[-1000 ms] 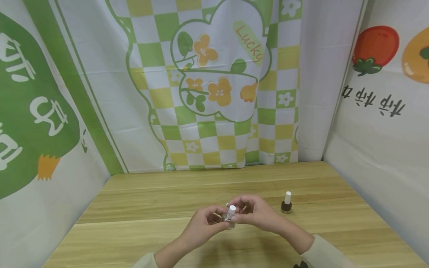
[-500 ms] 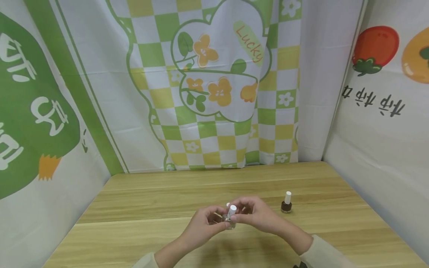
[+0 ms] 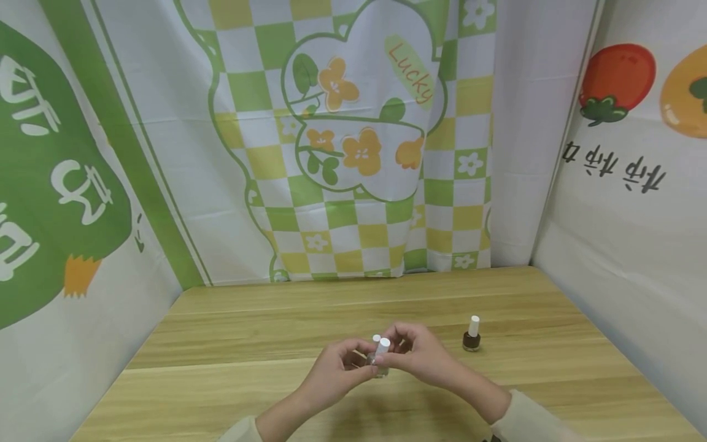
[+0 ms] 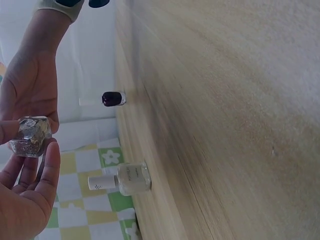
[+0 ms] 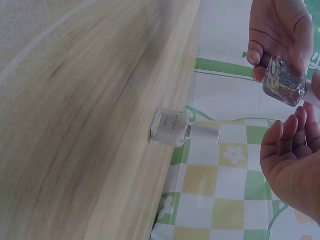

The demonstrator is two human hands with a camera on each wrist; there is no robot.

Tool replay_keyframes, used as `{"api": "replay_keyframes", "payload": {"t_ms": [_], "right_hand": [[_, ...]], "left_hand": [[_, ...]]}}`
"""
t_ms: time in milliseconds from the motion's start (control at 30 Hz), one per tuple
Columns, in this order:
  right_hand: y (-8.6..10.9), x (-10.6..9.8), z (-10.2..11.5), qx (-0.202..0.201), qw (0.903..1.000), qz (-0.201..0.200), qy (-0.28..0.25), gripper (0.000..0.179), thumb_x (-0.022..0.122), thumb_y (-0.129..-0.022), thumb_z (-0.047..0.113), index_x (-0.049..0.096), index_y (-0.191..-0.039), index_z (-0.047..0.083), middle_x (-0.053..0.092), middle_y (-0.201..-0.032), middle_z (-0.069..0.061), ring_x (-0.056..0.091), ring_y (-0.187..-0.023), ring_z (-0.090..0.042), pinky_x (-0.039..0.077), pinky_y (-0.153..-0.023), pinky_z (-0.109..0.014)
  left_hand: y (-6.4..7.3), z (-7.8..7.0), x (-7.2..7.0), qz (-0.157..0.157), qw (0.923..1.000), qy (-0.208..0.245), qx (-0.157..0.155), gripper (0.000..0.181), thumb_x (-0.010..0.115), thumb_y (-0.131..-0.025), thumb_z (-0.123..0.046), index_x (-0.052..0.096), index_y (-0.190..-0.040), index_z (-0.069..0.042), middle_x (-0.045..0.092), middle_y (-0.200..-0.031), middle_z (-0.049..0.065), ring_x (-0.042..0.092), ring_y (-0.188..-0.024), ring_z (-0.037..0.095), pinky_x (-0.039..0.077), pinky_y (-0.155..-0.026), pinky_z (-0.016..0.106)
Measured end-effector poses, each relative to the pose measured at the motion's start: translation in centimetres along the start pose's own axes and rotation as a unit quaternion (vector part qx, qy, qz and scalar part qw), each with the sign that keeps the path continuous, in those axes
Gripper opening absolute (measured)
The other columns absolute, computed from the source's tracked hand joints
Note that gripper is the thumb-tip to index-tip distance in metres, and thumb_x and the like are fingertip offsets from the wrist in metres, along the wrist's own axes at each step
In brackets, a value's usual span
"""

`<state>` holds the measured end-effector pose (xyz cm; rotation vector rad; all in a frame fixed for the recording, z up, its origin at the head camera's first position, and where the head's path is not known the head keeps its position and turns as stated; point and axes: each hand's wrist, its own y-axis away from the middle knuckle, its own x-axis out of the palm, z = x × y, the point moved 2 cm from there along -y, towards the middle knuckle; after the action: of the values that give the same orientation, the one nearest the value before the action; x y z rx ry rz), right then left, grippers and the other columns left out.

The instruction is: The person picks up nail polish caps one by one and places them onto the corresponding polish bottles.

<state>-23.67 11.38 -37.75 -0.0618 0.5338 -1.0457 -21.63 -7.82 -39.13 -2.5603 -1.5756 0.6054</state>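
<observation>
My left hand (image 3: 337,373) grips the glass body of a nail polish bottle (image 5: 285,82) with gold and silver flakes inside. It is raised above the table, its white cap (image 3: 383,345) upward. The thumb and fingers of my right hand (image 3: 422,356) pinch around that cap, which they partly hide. Behind the hands a milky-clear nail polish bottle (image 4: 134,178) stands upright on the table; the head view shows little more than its white cap (image 3: 377,338). To the right of my right hand stands a dark nail polish bottle (image 3: 472,339), also white-capped.
The wooden table (image 3: 232,331) ends at a hanging cloth (image 3: 359,233) with green and yellow checks at the back. Printed white cloths (image 3: 618,245) enclose the left and right sides. A small black object shows at the bottom edge, near the right sleeve (image 3: 533,420).
My right hand has shifted slightly around the held bottle's cap, while my left hand keeps its grip. More of the standing bottle's cap shows behind. The dark bottle stays put.
</observation>
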Motion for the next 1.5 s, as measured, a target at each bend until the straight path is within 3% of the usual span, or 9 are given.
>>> {"api": "replay_keyframes", "payload": {"t_ms": [367, 700, 900, 1500], "right_hand": [[-0.06, 0.23, -0.25, 0.012, 0.9997, -0.019, 0.009, 0.022, 0.079, -0.082, 0.019, 0.062, -0.09, 0.007, 0.06, -0.082, -0.002, 0.055, -0.073, -0.015, 0.049, -0.064, -0.025], [-0.1, -0.53, -0.61, -0.04, 0.9991, 0.013, -0.004, 0.028, 0.075, -0.084, 0.013, 0.067, -0.11, 0.006, 0.062, -0.09, -0.006, 0.055, -0.082, -0.016, 0.05, -0.072, -0.03], [-0.09, -0.52, -0.21, -0.069, 0.9972, 0.028, -0.006, 0.023, 0.071, -0.088, 0.012, 0.069, -0.111, 0.006, 0.065, -0.093, -0.004, 0.057, -0.085, -0.016, 0.051, -0.074, -0.032], [-0.06, 0.08, -0.28, -0.016, 0.9997, -0.018, -0.003, 0.016, 0.077, -0.083, 0.016, 0.066, -0.092, 0.008, 0.063, -0.084, -0.003, 0.056, -0.077, -0.017, 0.049, -0.069, -0.028]], "left_hand": [[0.01, 0.1, -0.03, -0.008, 0.9999, -0.006, -0.009, 0.023, 0.071, -0.089, -0.015, 0.066, -0.109, -0.003, 0.067, -0.105, 0.008, 0.067, -0.084, 0.017, 0.055, -0.073, 0.027], [0.19, -0.06, -0.08, 0.0, 0.9999, 0.003, -0.01, 0.024, 0.07, -0.09, -0.014, 0.065, -0.11, -0.003, 0.067, -0.105, 0.009, 0.067, -0.084, 0.018, 0.055, -0.074, 0.028], [0.15, 0.03, -0.11, -0.001, 1.0, -0.004, -0.009, 0.024, 0.07, -0.09, -0.014, 0.065, -0.11, -0.001, 0.067, -0.105, 0.009, 0.067, -0.084, 0.018, 0.055, -0.075, 0.028], [0.04, 0.01, 0.01, -0.011, 0.9999, -0.008, 0.001, 0.024, 0.071, -0.089, -0.013, 0.066, -0.109, -0.002, 0.067, -0.105, 0.008, 0.067, -0.084, 0.016, 0.055, -0.074, 0.028]]}}
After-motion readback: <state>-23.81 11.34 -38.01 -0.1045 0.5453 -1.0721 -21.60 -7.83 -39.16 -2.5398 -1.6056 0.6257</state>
